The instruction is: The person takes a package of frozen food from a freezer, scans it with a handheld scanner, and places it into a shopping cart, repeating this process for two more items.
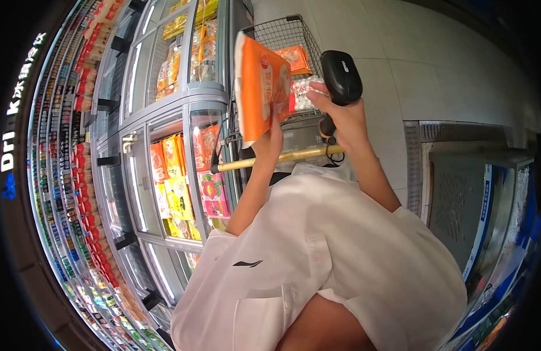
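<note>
White illuminated lettering on the long dark sign board (16, 111) read "Dri", then a gap, then "k", followed by Chinese characters too distorted to read surely. The orange plastic package with a pale edge (264, 88) bore a small round red emblem and pale characters, too blurred to read. Small white lettering on the black rounded handheld device (341, 73) was illegible. The white short-sleeved shirt (317, 222) carried a dark, wing-like logo without letters.
</note>
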A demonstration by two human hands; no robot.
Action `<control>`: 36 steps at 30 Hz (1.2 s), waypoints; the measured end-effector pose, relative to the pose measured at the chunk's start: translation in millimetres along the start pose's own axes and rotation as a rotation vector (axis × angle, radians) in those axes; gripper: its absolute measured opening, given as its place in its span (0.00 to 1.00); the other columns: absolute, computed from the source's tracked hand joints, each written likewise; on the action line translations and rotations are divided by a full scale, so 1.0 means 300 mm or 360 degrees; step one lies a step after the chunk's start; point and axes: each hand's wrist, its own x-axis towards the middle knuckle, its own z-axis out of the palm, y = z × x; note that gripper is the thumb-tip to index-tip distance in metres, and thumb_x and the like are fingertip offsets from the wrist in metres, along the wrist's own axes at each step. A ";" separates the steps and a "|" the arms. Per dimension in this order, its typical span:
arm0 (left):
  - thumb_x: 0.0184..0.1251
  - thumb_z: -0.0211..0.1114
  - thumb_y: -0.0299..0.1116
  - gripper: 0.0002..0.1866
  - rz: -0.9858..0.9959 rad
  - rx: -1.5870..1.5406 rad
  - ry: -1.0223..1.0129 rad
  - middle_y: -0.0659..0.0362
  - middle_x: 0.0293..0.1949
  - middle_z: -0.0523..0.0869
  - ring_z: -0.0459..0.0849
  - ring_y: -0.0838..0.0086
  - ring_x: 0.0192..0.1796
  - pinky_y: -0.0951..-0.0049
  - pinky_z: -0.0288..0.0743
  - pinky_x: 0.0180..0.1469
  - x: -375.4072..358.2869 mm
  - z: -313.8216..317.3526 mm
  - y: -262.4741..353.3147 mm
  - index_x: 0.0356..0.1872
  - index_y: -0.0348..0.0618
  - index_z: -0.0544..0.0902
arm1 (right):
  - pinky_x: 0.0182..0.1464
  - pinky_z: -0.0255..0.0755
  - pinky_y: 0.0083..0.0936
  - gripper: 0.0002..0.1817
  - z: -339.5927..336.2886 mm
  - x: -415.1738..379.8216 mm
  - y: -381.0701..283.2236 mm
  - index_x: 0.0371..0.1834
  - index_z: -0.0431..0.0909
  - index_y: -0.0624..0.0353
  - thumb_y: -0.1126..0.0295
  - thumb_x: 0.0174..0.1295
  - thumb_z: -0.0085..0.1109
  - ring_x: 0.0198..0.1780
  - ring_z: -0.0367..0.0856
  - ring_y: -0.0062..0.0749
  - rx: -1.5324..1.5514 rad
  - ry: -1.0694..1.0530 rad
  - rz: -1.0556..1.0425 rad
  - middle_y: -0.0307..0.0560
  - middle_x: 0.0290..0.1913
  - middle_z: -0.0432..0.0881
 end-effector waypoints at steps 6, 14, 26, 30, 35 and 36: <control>0.57 0.72 0.29 0.30 0.0719 0.0574 0.0001 0.37 0.60 0.79 0.78 0.40 0.62 0.51 0.73 0.65 -0.004 0.038 -0.023 0.61 0.28 0.73 | 0.53 0.79 0.27 0.30 0.082 -0.069 -0.064 0.59 0.75 0.65 0.80 0.50 0.75 0.51 0.84 0.29 0.0251 -0.0105 -0.0134 0.49 0.52 0.83; 0.51 0.66 0.21 0.28 0.0828 0.0657 -0.0057 0.41 0.61 0.79 0.76 0.46 0.63 0.48 0.67 0.67 -0.017 0.022 -0.027 0.58 0.28 0.75 | 0.57 0.78 0.31 0.28 0.024 -0.021 0.004 0.58 0.75 0.65 0.86 0.50 0.67 0.56 0.82 0.35 0.0370 0.0152 0.0138 0.50 0.55 0.81; 0.60 0.73 0.30 0.30 -0.0230 -0.0042 0.0755 0.47 0.63 0.77 0.76 0.53 0.62 0.51 0.70 0.65 0.097 -0.287 -0.192 0.62 0.36 0.72 | 0.60 0.78 0.41 0.28 -0.114 0.013 -0.008 0.65 0.68 0.69 0.76 0.59 0.61 0.58 0.81 0.44 0.1088 -0.0293 0.0657 0.59 0.57 0.79; 0.75 0.54 0.50 0.28 -0.1530 -0.1518 0.0325 0.51 0.66 0.74 0.76 0.55 0.64 0.49 0.75 0.62 0.056 -0.250 -0.181 0.67 0.42 0.71 | 0.60 0.78 0.41 0.27 -0.107 0.034 0.057 0.63 0.69 0.71 0.77 0.58 0.63 0.57 0.82 0.43 0.1057 -0.0464 0.0740 0.58 0.56 0.80; 0.77 0.40 0.60 0.35 -0.1703 -0.1855 0.0317 0.49 0.69 0.71 0.72 0.52 0.68 0.46 0.71 0.66 -0.029 -0.070 -0.158 0.72 0.43 0.66 | 0.56 0.80 0.37 0.26 -0.113 0.041 0.101 0.60 0.73 0.69 0.76 0.58 0.67 0.56 0.82 0.39 0.0690 -0.0324 0.0711 0.55 0.55 0.81; 0.77 0.40 0.61 0.36 -0.1726 -0.1991 0.0272 0.48 0.71 0.69 0.71 0.51 0.69 0.44 0.71 0.66 -0.043 -0.055 -0.141 0.72 0.43 0.65 | 0.54 0.81 0.36 0.27 -0.118 0.046 0.096 0.61 0.73 0.68 0.74 0.58 0.68 0.54 0.83 0.39 0.0576 -0.0250 0.0729 0.55 0.54 0.81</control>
